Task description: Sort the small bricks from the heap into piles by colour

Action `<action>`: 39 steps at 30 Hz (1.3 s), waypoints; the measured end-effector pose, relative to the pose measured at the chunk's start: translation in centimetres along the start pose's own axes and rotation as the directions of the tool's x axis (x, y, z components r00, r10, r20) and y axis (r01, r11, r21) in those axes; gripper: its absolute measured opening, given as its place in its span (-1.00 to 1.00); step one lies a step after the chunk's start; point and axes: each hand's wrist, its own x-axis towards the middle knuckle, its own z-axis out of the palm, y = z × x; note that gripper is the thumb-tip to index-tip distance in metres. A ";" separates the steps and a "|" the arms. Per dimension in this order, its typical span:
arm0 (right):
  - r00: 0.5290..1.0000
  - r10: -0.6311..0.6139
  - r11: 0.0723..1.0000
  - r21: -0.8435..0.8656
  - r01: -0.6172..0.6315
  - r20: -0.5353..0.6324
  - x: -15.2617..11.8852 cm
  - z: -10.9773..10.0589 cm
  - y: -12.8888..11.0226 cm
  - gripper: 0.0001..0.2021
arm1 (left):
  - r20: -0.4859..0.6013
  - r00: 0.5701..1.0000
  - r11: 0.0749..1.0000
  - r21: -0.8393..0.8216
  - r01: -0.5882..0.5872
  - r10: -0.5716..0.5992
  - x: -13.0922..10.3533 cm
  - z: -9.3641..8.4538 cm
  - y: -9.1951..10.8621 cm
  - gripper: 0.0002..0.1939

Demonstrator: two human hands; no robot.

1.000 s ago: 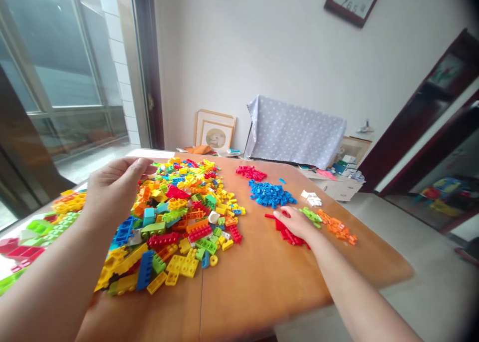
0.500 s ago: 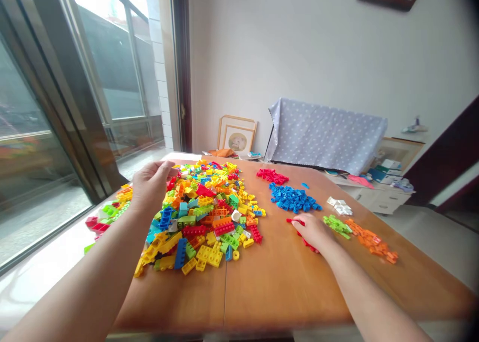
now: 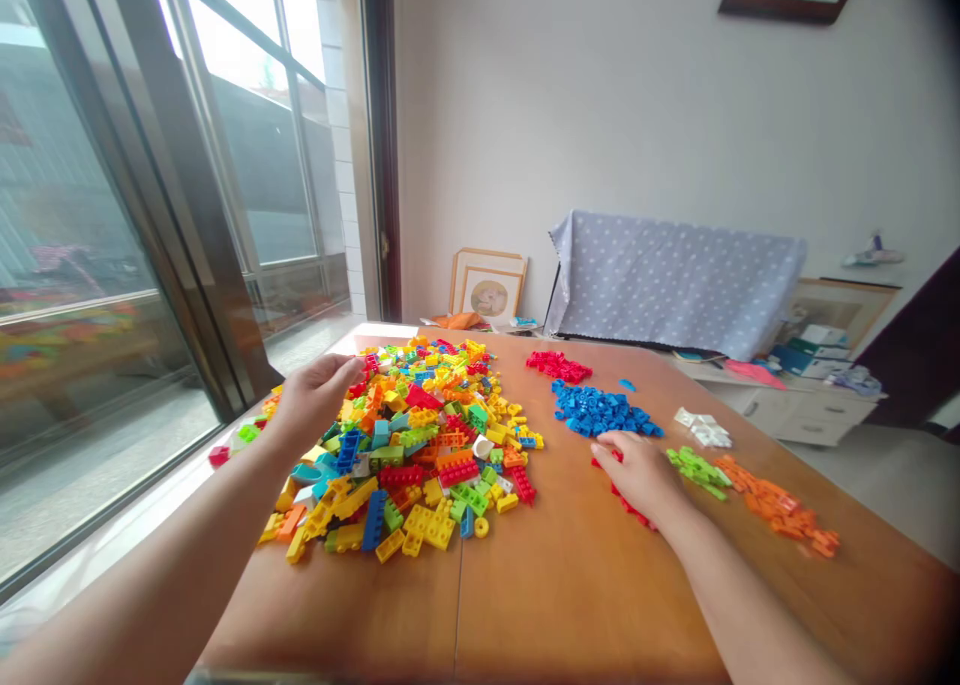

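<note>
My left hand (image 3: pixel 321 393) is over the back left of a large mixed pile of toy building bricks (image 3: pixel 420 455). Its thumb and fingers are pinched together; red shows at the tips, but whether it is held or lies in the pile behind is unclear. Right of the pile, low over the table, my right hand (image 3: pixel 643 473) has its fingers closed on a red brick (image 3: pixel 618 456), mostly hidden by the hand. More red bricks (image 3: pixel 636 508) lie in a slanting row under and beside that hand.
Beyond my right hand are a blue heap (image 3: pixel 600 410) and a small red heap (image 3: pixel 559 366). White bricks (image 3: pixel 703 428), lime green bricks (image 3: pixel 697 471) and orange bricks (image 3: pixel 780 505) lie farther right. The wooden table (image 3: pixel 525 605) has a seam; a glass door stands left.
The view has tilted and shifted slightly. My right hand stays at the red row, and the red piece at its fingertips has come closer to it. My left hand remains pinched by the pile.
</note>
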 end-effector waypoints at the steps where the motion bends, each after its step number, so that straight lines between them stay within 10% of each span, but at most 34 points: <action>1: 0.998 -0.067 0.997 -0.031 0.067 -0.004 -0.1 0.6 -1.0 -0.74 | 0.026 1.000 1.000 0.014 -0.013 0.013 -0.4 0.3 -0.1 -0.57; 8: 0.955 -0.218 0.975 0.084 0.204 0.201 -2.9 6.5 -8.1 -0.73 | 0.210 0.972 0.983 0.127 -0.131 0.103 -3.7 1.5 -0.1 -0.57; 14: 0.970 -0.163 0.986 0.067 0.153 0.179 -1.9 7.1 -10.5 -0.74 | 0.333 0.917 0.887 0.322 -0.331 0.221 -2.2 3.0 1.1 -0.62; 22: 0.988 -0.156 0.951 0.265 0.156 -0.022 0.1 8.3 -10.6 -0.71 | 0.714 0.676 0.629 0.444 -0.638 0.181 4.0 15.5 6.0 -0.71; 28: 0.988 -0.105 0.936 0.324 0.137 -0.115 1.1 8.9 -7.7 -0.70 | 0.843 0.532 0.494 0.497 -0.713 -0.081 6.9 23.7 5.1 -0.76; 34: 0.986 -0.050 0.917 0.383 0.109 -0.161 2.1 8.8 -6.8 -0.72 | 0.873 0.427 0.429 0.489 -0.760 -0.237 8.6 27.6 3.4 -0.74; 39: 0.987 -0.014 0.890 0.447 0.085 -0.159 2.7 9.4 -6.5 -0.72 | 0.902 0.413 0.519 0.415 -0.747 -0.128 9.5 28.5 2.6 -0.74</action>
